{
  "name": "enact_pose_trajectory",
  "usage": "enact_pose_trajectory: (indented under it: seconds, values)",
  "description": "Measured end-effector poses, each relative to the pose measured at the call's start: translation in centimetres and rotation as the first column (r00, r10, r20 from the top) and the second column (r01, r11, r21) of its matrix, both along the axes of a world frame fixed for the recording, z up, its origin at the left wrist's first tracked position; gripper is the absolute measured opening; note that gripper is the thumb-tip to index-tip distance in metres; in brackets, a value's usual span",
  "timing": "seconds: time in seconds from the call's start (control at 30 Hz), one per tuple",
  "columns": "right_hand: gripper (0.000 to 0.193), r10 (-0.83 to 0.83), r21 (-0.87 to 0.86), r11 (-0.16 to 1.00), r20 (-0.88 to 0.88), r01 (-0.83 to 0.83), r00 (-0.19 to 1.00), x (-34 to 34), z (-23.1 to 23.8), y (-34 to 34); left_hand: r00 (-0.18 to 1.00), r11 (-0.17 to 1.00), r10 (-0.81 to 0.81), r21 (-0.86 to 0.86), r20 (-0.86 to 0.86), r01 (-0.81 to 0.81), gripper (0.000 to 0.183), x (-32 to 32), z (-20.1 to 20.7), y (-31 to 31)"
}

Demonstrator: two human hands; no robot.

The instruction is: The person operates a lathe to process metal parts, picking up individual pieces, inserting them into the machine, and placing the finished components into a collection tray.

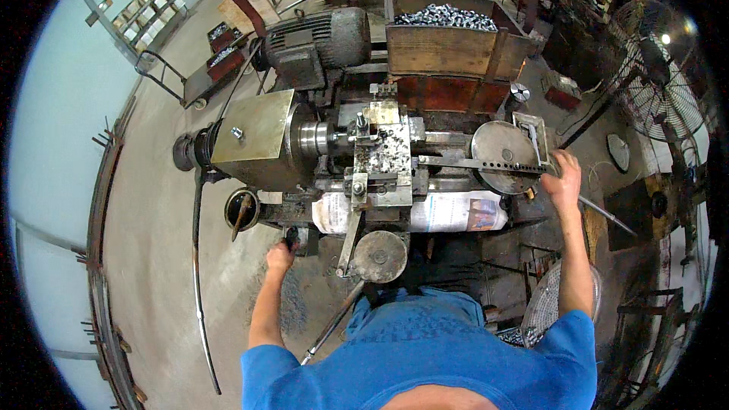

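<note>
A small lathe-like machine [383, 148] stands in front of me, its spindle [315, 138] on the left and a tool slide in the middle. My left hand [280, 256] is closed on a dark knob [291, 235] at the machine's front left, its fingers partly hidden. On the right, my right hand [563, 181] wraps round the end of a flat metal bar with holes [486, 165]. This bar crosses over a round metal plate [497, 144], and a rectangular metal frame [541, 133] lies beside the fingers. A second round plate [381, 257] sits close to my body.
Behind the machine are a large motor [319, 38] and a wooden bin [448, 49] of small metal parts. A dark pot [241, 209] holds a brush-like stick at the left. Rods, a wire basket [566, 300] and a standing fan [657, 76] surround the place.
</note>
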State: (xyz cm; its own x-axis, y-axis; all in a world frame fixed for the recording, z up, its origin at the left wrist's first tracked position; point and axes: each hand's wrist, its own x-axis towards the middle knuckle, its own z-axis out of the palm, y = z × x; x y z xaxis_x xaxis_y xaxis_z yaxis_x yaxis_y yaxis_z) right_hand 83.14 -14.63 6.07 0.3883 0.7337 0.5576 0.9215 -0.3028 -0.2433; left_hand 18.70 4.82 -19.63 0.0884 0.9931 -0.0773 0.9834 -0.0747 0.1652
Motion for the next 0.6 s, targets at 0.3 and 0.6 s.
enact_pose_trajectory:
  seconds: [0.3, 0.6]
  values:
    - [0.039, 0.2, -0.006, 0.98, -0.081, -0.201, 0.976, -5.6, 2.2, 2.3, 0.994, 0.992, -0.096, -0.083, -0.044, 0.092, 0.03, -0.6, -0.7, 1.0]
    - [0.038, 0.709, 0.101, 0.701, 0.003, -0.705, 0.705, -17.9, 6.1, 14.3, 0.999, 1.0, 0.01, -0.02, 0.048, -0.009, 0.041, -3.4, 2.7, -0.1]
